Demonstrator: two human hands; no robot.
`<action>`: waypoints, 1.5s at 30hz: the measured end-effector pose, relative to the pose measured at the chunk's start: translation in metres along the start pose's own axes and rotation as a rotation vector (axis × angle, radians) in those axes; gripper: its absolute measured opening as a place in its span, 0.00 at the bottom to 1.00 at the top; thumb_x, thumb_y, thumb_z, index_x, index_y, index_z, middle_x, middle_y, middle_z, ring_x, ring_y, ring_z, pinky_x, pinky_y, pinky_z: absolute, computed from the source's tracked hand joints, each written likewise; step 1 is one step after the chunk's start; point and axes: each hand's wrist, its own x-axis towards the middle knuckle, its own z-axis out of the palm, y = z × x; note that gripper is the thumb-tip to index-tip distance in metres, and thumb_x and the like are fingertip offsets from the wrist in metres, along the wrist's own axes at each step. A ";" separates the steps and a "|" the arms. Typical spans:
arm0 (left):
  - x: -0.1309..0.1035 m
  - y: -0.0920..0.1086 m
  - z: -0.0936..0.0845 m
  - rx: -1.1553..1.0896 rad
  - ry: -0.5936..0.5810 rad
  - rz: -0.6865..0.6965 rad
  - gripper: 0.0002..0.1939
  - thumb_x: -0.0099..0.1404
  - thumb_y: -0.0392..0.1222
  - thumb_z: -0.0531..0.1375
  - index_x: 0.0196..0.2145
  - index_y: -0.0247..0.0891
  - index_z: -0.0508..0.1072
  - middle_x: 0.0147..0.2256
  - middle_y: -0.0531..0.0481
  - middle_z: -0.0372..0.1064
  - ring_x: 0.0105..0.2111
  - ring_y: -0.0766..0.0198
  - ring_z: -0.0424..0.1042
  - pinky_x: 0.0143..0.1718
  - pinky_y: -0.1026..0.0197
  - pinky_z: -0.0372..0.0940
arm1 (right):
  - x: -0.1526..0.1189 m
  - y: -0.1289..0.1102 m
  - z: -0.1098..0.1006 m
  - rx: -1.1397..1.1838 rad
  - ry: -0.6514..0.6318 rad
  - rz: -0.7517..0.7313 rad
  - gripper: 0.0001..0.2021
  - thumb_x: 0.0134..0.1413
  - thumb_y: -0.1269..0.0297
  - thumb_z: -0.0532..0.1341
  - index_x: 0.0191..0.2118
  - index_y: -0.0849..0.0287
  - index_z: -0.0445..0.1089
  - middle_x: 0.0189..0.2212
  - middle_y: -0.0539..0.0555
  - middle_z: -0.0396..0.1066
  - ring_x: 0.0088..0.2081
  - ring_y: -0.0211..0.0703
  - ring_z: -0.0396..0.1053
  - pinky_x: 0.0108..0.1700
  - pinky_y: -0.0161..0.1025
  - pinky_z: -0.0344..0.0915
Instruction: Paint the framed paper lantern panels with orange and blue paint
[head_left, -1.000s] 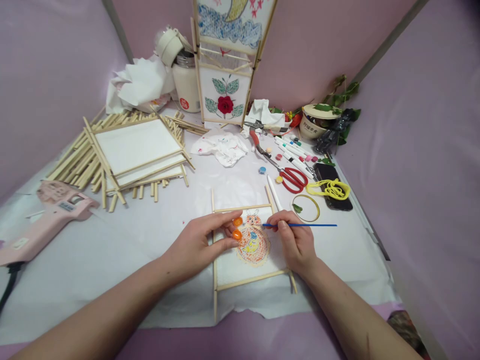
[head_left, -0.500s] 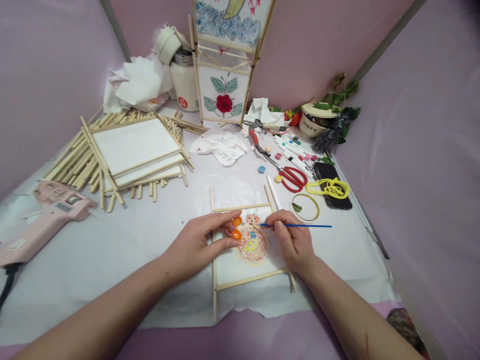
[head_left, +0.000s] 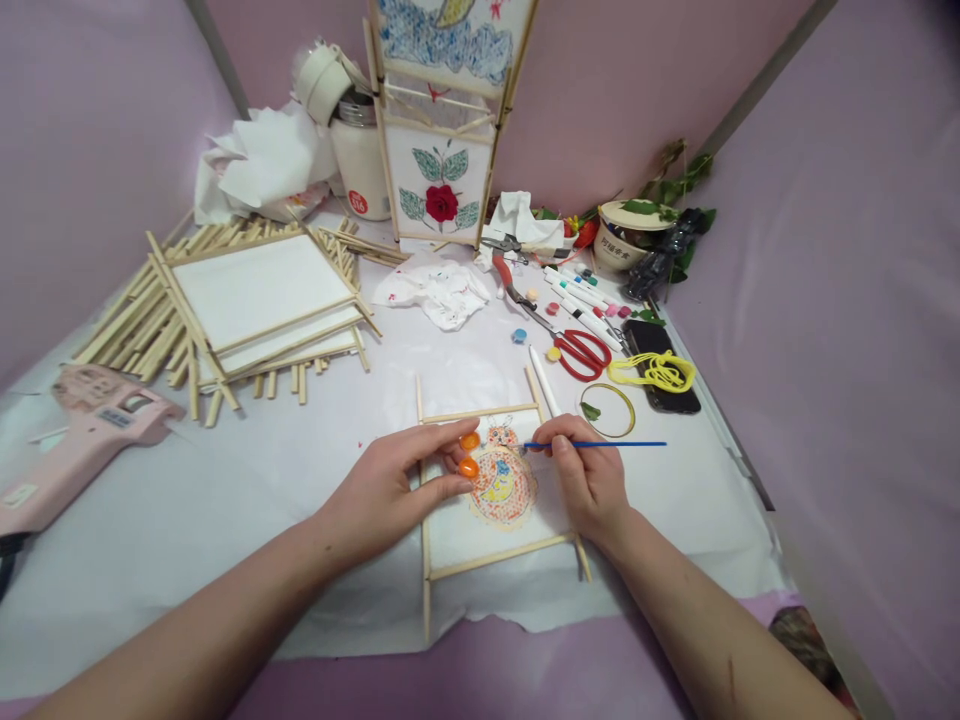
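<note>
My left hand (head_left: 401,468) is closed on a small orange paint pot (head_left: 469,468), held between the fingertips over the left part of a painting. A second round orange piece (head_left: 470,440), perhaps its lid, sits right above it. In my right hand (head_left: 589,468) is a thin blue paintbrush (head_left: 637,444), gripped like a pen, its tip near the painted figure's neck. Beneath both hands lies a white sheet in a wooden stick frame (head_left: 495,557). It bears a dotted figure (head_left: 501,490) in orange, red, yellow and blue.
Right of the frame are a white marker (head_left: 544,380), red-handled scissors (head_left: 585,355), a ring of tape (head_left: 631,410) and a phone (head_left: 679,398) under yellow cord. A pink glue gun (head_left: 97,435) and stacked stick frames (head_left: 262,290) lie left. A tall lantern (head_left: 409,165) stands behind.
The whole view has shifted slightly. The brush lies a little more level in my right hand, its tip still at the figure. My left hand keeps the pot in the same place.
</note>
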 end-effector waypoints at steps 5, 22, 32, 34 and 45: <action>0.000 -0.001 -0.001 -0.007 -0.005 -0.002 0.25 0.62 0.44 0.65 0.57 0.45 0.70 0.43 0.49 0.77 0.42 0.59 0.76 0.48 0.55 0.69 | -0.001 0.000 -0.001 0.006 0.089 0.001 0.10 0.64 0.68 0.49 0.34 0.56 0.66 0.29 0.51 0.69 0.32 0.41 0.66 0.36 0.41 0.61; 0.001 0.002 0.000 -0.005 0.002 -0.001 0.24 0.62 0.44 0.65 0.56 0.44 0.70 0.41 0.50 0.77 0.41 0.59 0.76 0.47 0.56 0.69 | 0.000 -0.003 -0.002 -0.055 0.047 0.024 0.11 0.63 0.68 0.50 0.32 0.57 0.66 0.27 0.51 0.69 0.31 0.41 0.65 0.36 0.41 0.60; 0.000 0.001 0.000 -0.005 -0.013 -0.012 0.25 0.63 0.45 0.64 0.57 0.45 0.69 0.43 0.48 0.77 0.42 0.58 0.75 0.48 0.54 0.68 | 0.000 -0.002 -0.003 -0.070 0.074 0.028 0.12 0.63 0.67 0.49 0.32 0.57 0.67 0.27 0.52 0.69 0.30 0.42 0.66 0.35 0.42 0.61; 0.000 0.001 0.000 -0.003 -0.012 -0.011 0.25 0.63 0.45 0.64 0.57 0.45 0.69 0.44 0.48 0.77 0.42 0.58 0.75 0.48 0.54 0.68 | 0.000 -0.002 -0.003 -0.085 0.108 0.041 0.12 0.63 0.67 0.49 0.32 0.57 0.67 0.27 0.52 0.69 0.30 0.41 0.66 0.35 0.42 0.61; 0.000 0.001 -0.001 0.017 -0.001 0.007 0.24 0.62 0.44 0.64 0.56 0.45 0.70 0.44 0.48 0.77 0.42 0.58 0.76 0.48 0.53 0.69 | 0.000 -0.004 -0.004 -0.087 0.116 0.037 0.12 0.64 0.67 0.50 0.31 0.57 0.67 0.25 0.51 0.70 0.29 0.41 0.67 0.36 0.42 0.62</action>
